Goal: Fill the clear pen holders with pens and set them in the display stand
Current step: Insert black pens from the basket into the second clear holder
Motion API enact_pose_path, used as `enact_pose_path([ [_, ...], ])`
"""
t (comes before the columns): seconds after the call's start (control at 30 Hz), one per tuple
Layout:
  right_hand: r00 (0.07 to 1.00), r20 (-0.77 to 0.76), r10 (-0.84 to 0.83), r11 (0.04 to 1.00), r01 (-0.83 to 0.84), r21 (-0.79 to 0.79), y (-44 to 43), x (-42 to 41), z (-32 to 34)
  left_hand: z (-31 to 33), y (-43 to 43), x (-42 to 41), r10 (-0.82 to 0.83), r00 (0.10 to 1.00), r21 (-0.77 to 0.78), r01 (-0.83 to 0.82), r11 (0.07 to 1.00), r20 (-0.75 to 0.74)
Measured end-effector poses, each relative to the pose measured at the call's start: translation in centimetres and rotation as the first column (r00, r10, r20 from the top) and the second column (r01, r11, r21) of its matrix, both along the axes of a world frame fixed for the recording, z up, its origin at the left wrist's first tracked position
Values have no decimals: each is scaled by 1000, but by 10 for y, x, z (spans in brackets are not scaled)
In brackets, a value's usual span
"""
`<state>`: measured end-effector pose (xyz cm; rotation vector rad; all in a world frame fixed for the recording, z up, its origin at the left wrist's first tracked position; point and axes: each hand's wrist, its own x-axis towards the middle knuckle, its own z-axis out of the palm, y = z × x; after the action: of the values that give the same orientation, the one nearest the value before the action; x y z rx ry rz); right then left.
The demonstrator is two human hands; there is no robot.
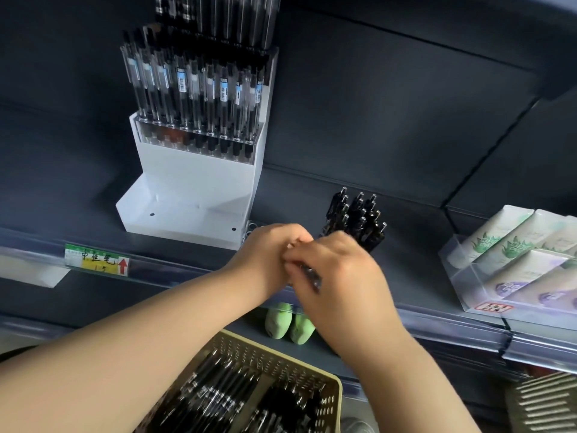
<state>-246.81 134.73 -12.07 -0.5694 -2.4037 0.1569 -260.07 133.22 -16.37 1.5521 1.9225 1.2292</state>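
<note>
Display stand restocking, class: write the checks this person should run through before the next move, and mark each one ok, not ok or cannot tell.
1. Pen gripped in right hand: ok.
2. Left hand steadying a clear holder: cannot tell, the hands hide it.
3. Stand bottom tier free for a holder: ok.
4. Stand's upper tier already filled: ok.
5. Basket has pens left: ok.
6. Loose pen bunch upright on shelf: ok.

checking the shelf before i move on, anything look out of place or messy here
Mostly tidy. Two green items lie loose on the lower shelf under the hands, and the display stand has its front tier unfilled.
</note>
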Motion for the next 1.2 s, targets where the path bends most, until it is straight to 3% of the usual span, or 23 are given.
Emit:
enact_pose_path([
  [0.07,997,71,30,998,-26,-50,-7,4,-14,-8,-6,-4,58,998,13,-57,998,-38],
  [0.13,991,124,48,994,-35,-102,-11,10,-23,-11,-16,-5,-32,994,-28,29,999,-104],
  [0.23,981,182,66,990,-42,-132,-14,17,-33,-15,-32,-10,-40,949,9,45,999,-313],
  [0.3,967,246,65,985,-22,-173,-17,21,-40,-13,-45,-8,-70,935,7,78,997,-348],
  [0.5,872,484,68,936,112,-333,-32,23,-78,-33,-81,-3,-284,847,-250,186,950,-450],
  [0.63,788,609,90,869,236,-434,-50,22,-114,-61,-102,-4,-441,781,-540,162,826,-441],
  [0.87,615,778,126,760,445,-475,-76,26,-178,-107,-125,-2,-594,716,-795,90,600,-367],
  [1.03,560,807,186,802,388,-454,-86,16,-199,-132,-129,-5,-647,697,-917,-37,397,-308],
  [1.13,527,821,220,844,319,-431,-85,7,-209,-146,-127,-11,-565,777,-949,-129,286,-276],
  [1.2,510,828,232,864,283,-416,-83,2,-216,-158,-128,-13,-513,807,-946,-168,277,-293],
])
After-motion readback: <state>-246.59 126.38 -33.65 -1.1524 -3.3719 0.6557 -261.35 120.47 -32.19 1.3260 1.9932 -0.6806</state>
